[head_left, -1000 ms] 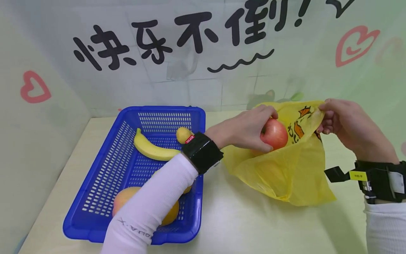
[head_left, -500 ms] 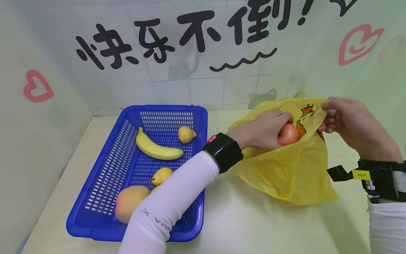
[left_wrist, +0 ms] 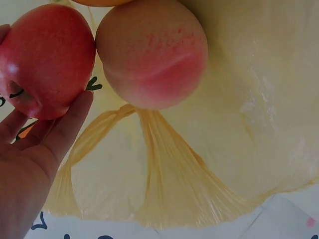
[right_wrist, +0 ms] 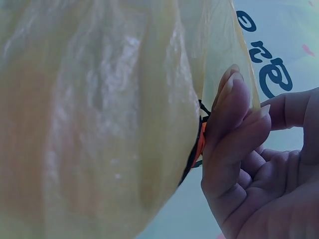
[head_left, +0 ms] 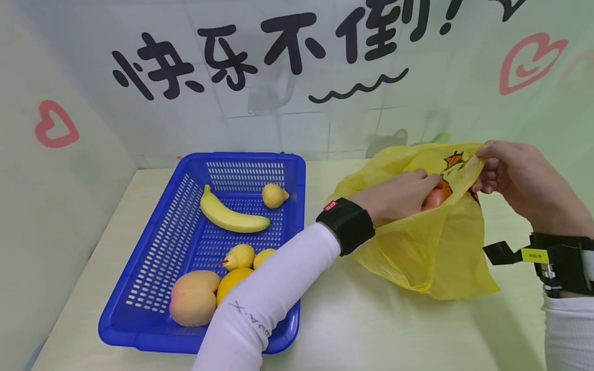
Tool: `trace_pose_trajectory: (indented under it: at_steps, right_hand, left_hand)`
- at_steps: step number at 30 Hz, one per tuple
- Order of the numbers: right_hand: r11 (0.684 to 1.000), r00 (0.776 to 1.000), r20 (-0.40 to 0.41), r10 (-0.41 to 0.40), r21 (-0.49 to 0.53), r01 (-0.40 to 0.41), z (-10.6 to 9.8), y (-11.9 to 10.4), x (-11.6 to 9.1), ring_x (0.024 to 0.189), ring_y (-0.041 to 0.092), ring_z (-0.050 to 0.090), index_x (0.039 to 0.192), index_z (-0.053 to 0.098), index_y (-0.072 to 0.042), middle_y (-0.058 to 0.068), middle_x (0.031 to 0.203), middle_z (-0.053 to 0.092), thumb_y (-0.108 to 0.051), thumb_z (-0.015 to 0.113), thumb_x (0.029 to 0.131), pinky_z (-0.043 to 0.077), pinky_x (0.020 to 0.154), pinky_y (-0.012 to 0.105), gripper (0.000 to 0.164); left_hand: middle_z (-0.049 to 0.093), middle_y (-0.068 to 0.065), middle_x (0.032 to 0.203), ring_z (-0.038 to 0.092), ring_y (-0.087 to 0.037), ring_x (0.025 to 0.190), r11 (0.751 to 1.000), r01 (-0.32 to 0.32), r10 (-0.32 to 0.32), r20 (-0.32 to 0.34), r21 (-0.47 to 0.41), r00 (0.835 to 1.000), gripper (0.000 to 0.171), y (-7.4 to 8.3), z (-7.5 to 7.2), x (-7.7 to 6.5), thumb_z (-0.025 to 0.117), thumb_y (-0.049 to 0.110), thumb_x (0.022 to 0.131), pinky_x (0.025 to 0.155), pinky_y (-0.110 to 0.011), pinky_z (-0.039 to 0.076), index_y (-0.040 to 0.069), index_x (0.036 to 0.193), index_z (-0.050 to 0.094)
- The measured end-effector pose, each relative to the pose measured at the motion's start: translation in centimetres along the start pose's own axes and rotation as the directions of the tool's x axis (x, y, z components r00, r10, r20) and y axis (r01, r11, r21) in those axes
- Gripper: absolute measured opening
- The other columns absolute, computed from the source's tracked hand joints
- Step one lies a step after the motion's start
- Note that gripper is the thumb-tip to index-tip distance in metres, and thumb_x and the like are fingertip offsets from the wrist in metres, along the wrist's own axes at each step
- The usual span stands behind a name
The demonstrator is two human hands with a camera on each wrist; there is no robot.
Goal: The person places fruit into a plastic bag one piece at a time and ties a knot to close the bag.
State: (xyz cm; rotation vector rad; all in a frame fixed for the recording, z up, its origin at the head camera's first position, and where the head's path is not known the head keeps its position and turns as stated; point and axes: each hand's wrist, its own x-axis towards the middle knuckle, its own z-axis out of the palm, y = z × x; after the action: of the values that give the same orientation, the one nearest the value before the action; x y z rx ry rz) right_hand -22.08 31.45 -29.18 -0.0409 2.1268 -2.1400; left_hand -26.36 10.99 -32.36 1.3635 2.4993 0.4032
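A red apple (left_wrist: 52, 57) is held in my left hand (head_left: 401, 195), which reaches into the mouth of a yellow plastic bag (head_left: 417, 263). In the head view the apple (head_left: 434, 199) shows only partly past the fingers. Inside the bag, the left wrist view shows a peach (left_wrist: 152, 55) touching the apple, and the edge of an orange-yellow fruit (left_wrist: 102, 1) above them. At the bag's right side, my right hand (head_left: 524, 180) pinches the rim between thumb and fingers. The right wrist view shows these curled fingers (right_wrist: 234, 144) against the plastic.
A blue plastic basket (head_left: 134, 288) stands left of the bag on the pale table (head_left: 352, 330). In it lie a banana (head_left: 232, 216), small pears (head_left: 275, 196), a peach (head_left: 195, 298) and an orange (head_left: 232, 281), partly behind my left sleeve (head_left: 264, 304). A printed wall sheet (head_left: 297, 134) rises behind.
My left hand has moved right and deeper into the bag with the apple, which is now mostly hidden in the head view. More basket fruit shows. The right hand keeps its pinch on the rim.
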Motion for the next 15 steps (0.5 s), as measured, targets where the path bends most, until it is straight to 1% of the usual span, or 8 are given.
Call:
trace_pose_trajectory:
  at_steps: [4,5,8,10,11,12,13,15]
  right_hand:
    - [1.0,1.0,0.003,-0.006,0.002,0.006,-0.1,0.0,-0.1,0.053,0.015,0.058,0.089,0.065,-0.006,0.003,0.065,0.066,-0.014,0.044,0.104,0.042,0.048,0.025,0.027]
    - [1.0,1.0,0.004,-0.006,0.001,0.006,-0.1,0.1,-0.1,0.053,0.015,0.058,0.089,0.065,-0.006,0.003,0.065,0.066,-0.014,0.044,0.104,0.042,0.048,0.025,0.026]
    - [1.0,1.0,0.003,-0.006,-0.009,0.006,0.0,0.1,-0.3,0.053,0.015,0.058,0.09,0.065,-0.007,0.003,0.065,0.066,-0.013,0.044,0.104,0.042,0.049,0.025,0.026]
    - [1.0,1.0,0.005,-0.005,-0.019,0.005,0.0,0.2,-0.4,0.054,0.015,0.058,0.089,0.064,-0.007,0.003,0.066,0.065,-0.013,0.044,0.104,0.043,0.05,0.025,0.026]
    - [1.0,1.0,0.002,-0.004,-0.021,0.004,0.0,0.2,-0.4,0.054,0.015,0.058,0.089,0.064,-0.007,0.003,0.065,0.065,-0.013,0.044,0.104,0.043,0.05,0.025,0.026]
    - [1.0,1.0,-0.003,-0.005,-0.027,0.005,0.0,0.2,-0.4,0.054,0.015,0.058,0.089,0.064,-0.008,0.002,0.065,0.065,-0.014,0.044,0.104,0.042,0.05,0.025,0.026]
    - [1.0,1.0,-0.008,-0.005,-0.029,0.005,0.0,0.1,-0.4,0.054,0.015,0.058,0.089,0.064,-0.008,0.002,0.065,0.065,-0.014,0.044,0.104,0.042,0.05,0.025,0.025]
    - [1.0,1.0,-0.016,-0.004,-0.027,0.003,-0.1,0.1,-0.4,0.054,0.015,0.058,0.089,0.064,-0.007,0.002,0.065,0.065,-0.014,0.045,0.104,0.042,0.05,0.025,0.025]
  left_hand:
    - [0.047,0.002,0.116,0.051,-0.009,0.098,0.997,0.015,-0.014,0.01,-0.071,1.0,0.028,0.5,0.8,0.7,0.036,0.033,0.107,0.084,-0.016,0.039,0.021,0.131,0.045]
    - [0.047,0.003,0.115,0.052,-0.01,0.098,0.985,0.061,-0.058,0.027,-0.16,0.998,0.026,0.7,1.0,0.9,0.033,0.034,0.107,0.083,-0.017,0.039,0.022,0.126,0.047]
    - [0.05,0.007,0.112,0.053,-0.008,0.099,0.895,0.214,-0.201,0.074,-0.391,0.977,0.029,1.1,1.8,1.3,0.027,0.044,0.106,0.082,-0.02,0.039,0.025,0.115,0.047]
    - [0.052,0.011,0.11,0.053,-0.006,0.099,0.817,0.295,-0.286,0.096,-0.496,0.954,0.032,1.3,2.2,1.5,0.026,0.051,0.103,0.084,-0.022,0.039,0.028,0.111,0.047]
    - [0.053,0.013,0.11,0.053,-0.005,0.099,0.792,0.317,-0.311,0.103,-0.522,0.945,0.033,1.3,2.2,1.6,0.026,0.053,0.102,0.084,-0.023,0.04,0.029,0.11,0.047]
    - [0.052,0.013,0.11,0.053,-0.004,0.1,0.815,0.311,-0.299,0.105,-0.489,0.948,0.033,1.3,2.3,1.6,0.025,0.052,0.103,0.085,-0.022,0.039,0.029,0.112,0.046]
    - [0.051,0.014,0.111,0.052,-0.003,0.101,0.816,0.31,-0.296,0.11,-0.488,0.949,0.033,1.3,2.3,1.5,0.025,0.052,0.103,0.086,-0.021,0.038,0.03,0.114,0.046]
    - [0.051,0.012,0.114,0.05,-0.003,0.106,0.845,0.302,-0.269,0.136,-0.442,0.953,0.033,1.3,2.3,1.3,0.024,0.045,0.105,0.09,-0.019,0.034,0.025,0.121,0.046]
